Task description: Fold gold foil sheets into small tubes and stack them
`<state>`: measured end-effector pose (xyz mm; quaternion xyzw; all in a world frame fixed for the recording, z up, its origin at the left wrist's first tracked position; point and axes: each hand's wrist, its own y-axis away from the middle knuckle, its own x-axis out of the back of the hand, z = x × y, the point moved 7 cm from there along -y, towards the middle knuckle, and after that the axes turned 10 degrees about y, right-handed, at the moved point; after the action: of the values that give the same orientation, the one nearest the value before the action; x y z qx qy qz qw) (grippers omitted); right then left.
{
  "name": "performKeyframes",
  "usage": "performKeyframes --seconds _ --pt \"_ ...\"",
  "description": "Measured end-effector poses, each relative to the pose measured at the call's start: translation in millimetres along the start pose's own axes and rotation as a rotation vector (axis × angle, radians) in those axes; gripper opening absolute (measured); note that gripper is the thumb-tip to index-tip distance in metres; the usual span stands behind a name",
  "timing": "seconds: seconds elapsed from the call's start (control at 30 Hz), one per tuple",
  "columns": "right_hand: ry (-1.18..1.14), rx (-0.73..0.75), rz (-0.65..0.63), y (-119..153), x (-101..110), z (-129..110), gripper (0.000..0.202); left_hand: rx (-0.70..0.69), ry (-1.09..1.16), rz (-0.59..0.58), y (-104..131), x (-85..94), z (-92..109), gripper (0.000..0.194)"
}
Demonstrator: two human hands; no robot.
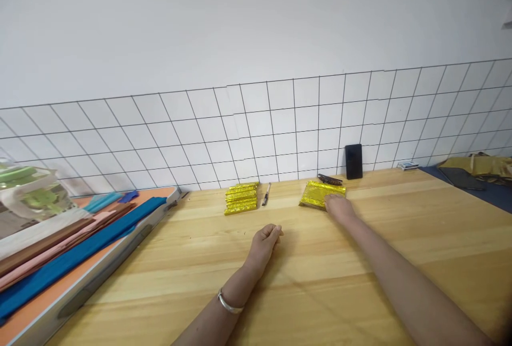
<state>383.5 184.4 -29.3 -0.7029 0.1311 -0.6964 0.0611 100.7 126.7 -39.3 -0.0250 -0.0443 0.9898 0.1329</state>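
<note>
My left hand (pixel 266 242) is low over the wooden table, its fingers curled and the thumb pressed to them; nothing shows in it. At the right edge of a flat stack of shiny gold foil pieces (pixel 318 194), my right hand (pixel 339 208) has its fingers bent onto the foil, with the fingertips partly hidden. To the left lies a second group of gold foil strips (pixel 241 198), folded narrow and laid in a row. Between the two groups is a slim pen-like tool (pixel 266 195) with a dark end.
Behind the stack lies a dark patterned item (pixel 330 179). A black phone (pixel 353 161) leans on the tiled wall. Folded coloured cloths (pixel 80 255) lie in an orange-lined tray (pixel 116 271) at left, near a green-lidded container (pixel 24 186). A small box (pixel 408 166) is back right.
</note>
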Motion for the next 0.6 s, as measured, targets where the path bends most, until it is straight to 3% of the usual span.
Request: performKeyframes --seconds 0.6 --pt "0.085 -0.086 0.010 -0.6 -4.8 10.6 0.028 0.028 0.010 -0.004 2.2 4.0 -4.6 0.041"
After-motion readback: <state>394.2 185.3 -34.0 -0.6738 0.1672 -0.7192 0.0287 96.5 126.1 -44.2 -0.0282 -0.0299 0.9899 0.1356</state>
